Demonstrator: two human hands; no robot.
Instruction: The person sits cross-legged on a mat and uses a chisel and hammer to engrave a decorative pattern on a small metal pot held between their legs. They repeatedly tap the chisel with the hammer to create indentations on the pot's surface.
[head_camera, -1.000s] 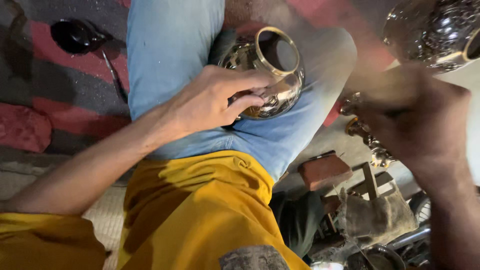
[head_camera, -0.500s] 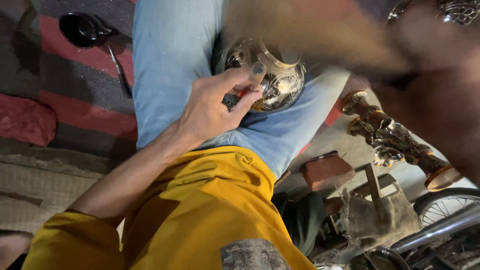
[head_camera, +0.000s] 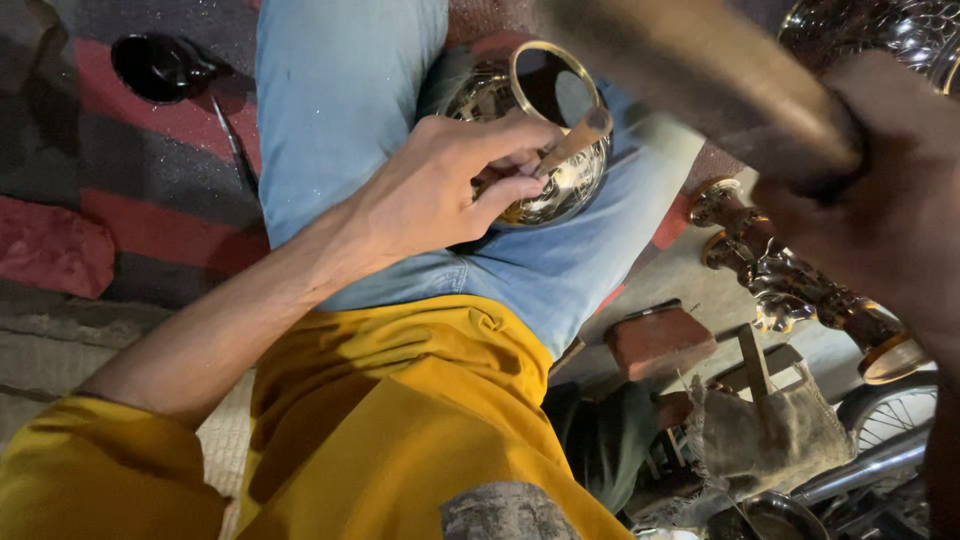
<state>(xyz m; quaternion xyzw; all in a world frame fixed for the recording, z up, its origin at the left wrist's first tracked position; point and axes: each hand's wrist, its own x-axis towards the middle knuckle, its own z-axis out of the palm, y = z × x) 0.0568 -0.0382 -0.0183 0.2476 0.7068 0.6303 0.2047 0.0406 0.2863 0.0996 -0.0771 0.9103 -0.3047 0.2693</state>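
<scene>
Right hand (head_camera: 880, 190) swung nearer gripping wooden handle (head_camera: 700, 75), left hand (head_camera: 450, 185) pinching punch (head_camera: 572, 140) on brass pot (head_camera: 545, 130)

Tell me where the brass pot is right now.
In the head view, the brass pot lies upper centre on the person's jeans-clad lap, with the left hand pressing a small punch against it.

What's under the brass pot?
The brass pot rests on the person's lap, on light blue jeans. The left hand covers its near side, pressing a small tool against it. The contact patch beneath the pot is hidden.
</scene>
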